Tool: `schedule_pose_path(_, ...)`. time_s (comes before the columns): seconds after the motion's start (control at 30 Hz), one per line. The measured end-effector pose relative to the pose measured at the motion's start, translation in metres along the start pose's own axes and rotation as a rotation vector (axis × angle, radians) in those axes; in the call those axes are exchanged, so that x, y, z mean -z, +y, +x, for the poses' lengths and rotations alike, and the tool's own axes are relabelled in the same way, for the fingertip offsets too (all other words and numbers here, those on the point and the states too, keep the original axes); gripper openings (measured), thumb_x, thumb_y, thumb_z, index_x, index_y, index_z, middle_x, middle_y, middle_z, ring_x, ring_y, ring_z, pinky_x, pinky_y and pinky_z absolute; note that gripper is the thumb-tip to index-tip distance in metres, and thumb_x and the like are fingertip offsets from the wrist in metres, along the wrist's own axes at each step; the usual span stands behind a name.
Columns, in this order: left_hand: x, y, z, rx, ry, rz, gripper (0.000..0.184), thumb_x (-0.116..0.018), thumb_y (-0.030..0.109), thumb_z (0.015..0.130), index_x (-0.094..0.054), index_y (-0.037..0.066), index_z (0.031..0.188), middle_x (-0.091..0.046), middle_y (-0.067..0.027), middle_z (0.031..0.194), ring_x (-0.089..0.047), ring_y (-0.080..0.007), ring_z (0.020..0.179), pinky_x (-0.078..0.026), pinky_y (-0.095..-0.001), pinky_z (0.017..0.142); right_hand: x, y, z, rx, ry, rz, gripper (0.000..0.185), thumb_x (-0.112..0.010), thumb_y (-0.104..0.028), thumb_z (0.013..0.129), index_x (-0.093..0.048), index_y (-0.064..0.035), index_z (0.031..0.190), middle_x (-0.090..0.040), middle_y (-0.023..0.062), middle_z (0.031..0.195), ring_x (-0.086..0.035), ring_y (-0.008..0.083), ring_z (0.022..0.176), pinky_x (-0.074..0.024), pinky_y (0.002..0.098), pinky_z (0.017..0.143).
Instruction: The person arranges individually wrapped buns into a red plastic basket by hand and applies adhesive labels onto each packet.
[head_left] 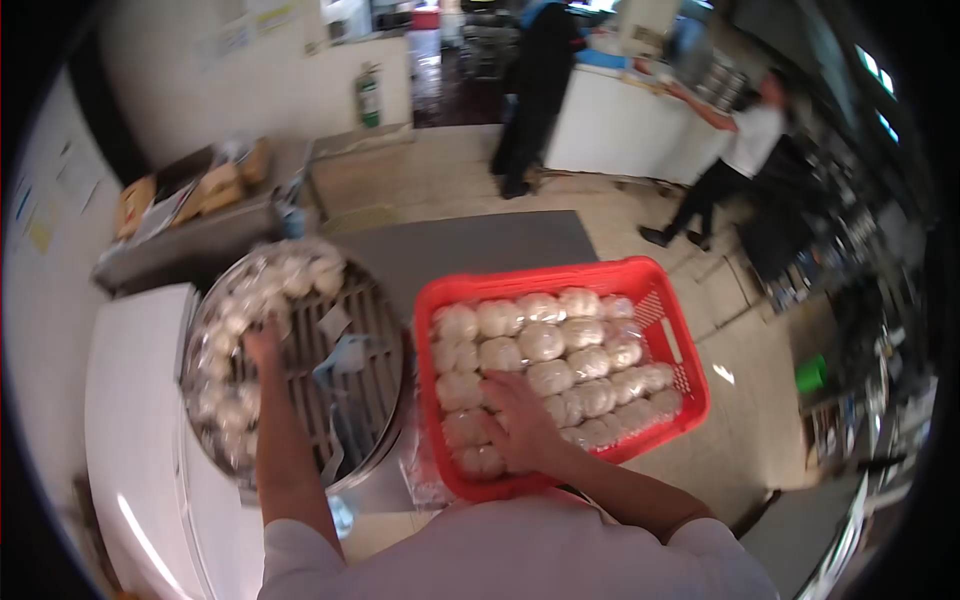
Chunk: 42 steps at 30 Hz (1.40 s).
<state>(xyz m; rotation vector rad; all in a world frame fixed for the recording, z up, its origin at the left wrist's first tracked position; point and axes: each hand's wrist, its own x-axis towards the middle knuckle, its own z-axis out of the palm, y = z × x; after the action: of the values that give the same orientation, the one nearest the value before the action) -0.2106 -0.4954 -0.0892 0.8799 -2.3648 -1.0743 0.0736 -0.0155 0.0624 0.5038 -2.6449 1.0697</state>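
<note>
A round steamer tray (pixel 375 430) with slats stands on the left, with wrapped white buns (pixel 240 300) along its left and upper side. My left hand (pixel 264 340) reaches in over these buns; its fingers are blurred, and whether they hold one cannot be made out. Light blue cloth or plastic (pixel 345 360) lies on the slats. To the right is a red plastic basket (pixel 690 375) filled with rows of white buns (pixel 541 342) in clear wrap. My right hand (pixel 518 415) rests on buns at the basket's left part, fingers spread.
A grey table (pixel 490 238) extends behind the basket. Brown packages (pixel 222 188) lie on a counter at the upper left. One person (pixel 535 90) in dark clothes and another (pixel 755 135) in a white top stand by a white counter (pixel 610 130) in the background.
</note>
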Motion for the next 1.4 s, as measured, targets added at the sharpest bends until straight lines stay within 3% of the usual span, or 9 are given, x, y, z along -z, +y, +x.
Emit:
schedule_pose_path(0.17, -0.034, 0.002, 0.038, 0.328, -0.092, -0.271, 0.064, -0.088, 0.036, 0.085, -0.068, -0.006, 0.129, -0.072, -0.0186, 0.127, -0.068, -0.0312, 0.116, -0.051, -0.0419, 0.102, 0.009, -0.008, -0.014, -0.086, 0.091, -0.042, 0.049, -0.071, -0.012, 0.089, -0.056, 0.0042, 0.133, -0.057, 0.0249, 0.137, -0.055, 0.0442, 0.126, -0.0487, 0.0512, 0.107)
schedule_pose_path(0.4, -0.049, -0.002, 0.027, -0.058, -0.02, -0.563, 0.015, -0.072, 0.007, 0.096, -0.069, -0.004, 0.106, -0.072, -0.0057, 0.091, -0.068, -0.0145, 0.085, -0.055, -0.0293, 0.081, 0.014, -0.01, -0.024, -0.155, 0.161, -0.036, 0.047, -0.073, -0.009, 0.088, -0.058, 0.0045, 0.131, -0.062, 0.0245, 0.131, -0.058, 0.0428, 0.122, -0.0511, 0.0496, 0.103)
schedule_pose_path(0.6, -0.002, 0.085, -0.031, -0.683, -0.027, -0.905, 0.008, -0.066, -0.001, 0.097, -0.07, 0.0, 0.103, -0.07, -0.0041, 0.089, -0.064, -0.0126, 0.083, -0.052, -0.0273, 0.08, 0.026, -0.003, -0.019, -0.277, 0.175, 0.071, 0.051, -0.075, -0.013, 0.089, -0.057, 0.0033, 0.134, -0.062, 0.0264, 0.131, -0.059, 0.0443, 0.121, -0.0523, 0.0494, 0.101)
schedule_pose_path(0.7, 0.076, 0.192, -0.148, -0.521, -0.145, -0.807, 0.012, -0.065, -0.004, 0.094, -0.071, 0.0, 0.104, -0.071, -0.0044, 0.093, -0.065, -0.0139, 0.085, -0.053, -0.0279, 0.084, 0.051, 0.002, 0.0, -0.232, 0.211, 0.155, 0.055, -0.077, -0.015, 0.089, -0.057, 0.002, 0.137, -0.062, 0.027, 0.131, -0.06, 0.0449, 0.121, -0.0526, 0.0482, 0.101)
schedule_pose_path(0.87, 0.1, 0.247, -0.31, -0.828, -0.599, -0.897, 0.007, -0.071, 0.005, 0.093, -0.073, 0.001, 0.098, -0.073, -0.0076, 0.098, -0.067, -0.017, 0.092, -0.055, -0.0324, 0.084, 0.091, -0.026, 0.032, 0.008, 0.173, 0.283, 0.056, -0.08, -0.018, 0.087, -0.059, 0.0018, 0.135, -0.066, 0.0255, 0.124, -0.064, 0.0444, 0.114, -0.0535, 0.0468, 0.097)
schedule_pose_path(0.97, 0.095, 0.266, -0.399, -0.908, -0.765, -0.892, 0.012, -0.076, 0.011, 0.094, -0.073, -0.001, 0.094, -0.072, -0.0091, 0.1, -0.068, -0.0196, 0.094, -0.056, -0.0354, 0.085, 0.08, -0.001, 0.014, 0.034, -0.051, 0.481, 0.043, -0.08, -0.017, 0.087, -0.066, -0.0018, 0.125, -0.071, 0.0216, 0.112, -0.066, 0.042, 0.108, -0.054, 0.0474, 0.09)
schedule_pose_path(1.17, 0.062, 0.265, -0.474, -0.395, -1.148, -0.985, 0.045, -0.075, -0.002, 0.091, -0.061, 0.004, 0.133, -0.066, -0.0086, 0.125, -0.062, -0.0186, 0.115, -0.055, -0.0328, 0.089, 0.119, 0.042, -0.036, -0.083, 0.135, 0.419, 0.009, -0.077, -0.013, 0.091, -0.075, -0.0054, 0.096, -0.069, 0.0137, 0.09, -0.065, 0.0351, 0.089, -0.0521, 0.0437, 0.077)
schedule_pose_path(1.23, 0.065, 0.281, -0.494, -0.496, -1.349, -0.758, 0.073, -0.084, 0.008, 0.087, -0.044, 0.004, 0.148, -0.061, -0.0085, 0.135, -0.06, -0.0186, 0.121, -0.054, -0.0342, 0.095, 0.144, 0.05, -0.038, -0.117, 0.193, 0.39, 0.009, -0.076, -0.013, 0.092, -0.076, -0.0049, 0.095, -0.067, 0.0121, 0.09, -0.063, 0.0328, 0.089, -0.0512, 0.042, 0.078)
schedule_pose_path(1.4, 0.046, 0.311, -0.551, -0.523, -1.327, -0.438, 0.077, -0.092, 0.019, 0.079, -0.051, 0.004, 0.142, -0.067, -0.0077, 0.127, -0.065, -0.0196, 0.112, -0.054, -0.0354, 0.096, 0.177, 0.085, -0.053, -0.151, 0.271, 0.517, 0.013, -0.071, -0.015, 0.099, -0.076, -0.0044, 0.106, -0.068, 0.0111, 0.102, -0.062, 0.0241, 0.106, -0.0505, 0.0386, 0.093)
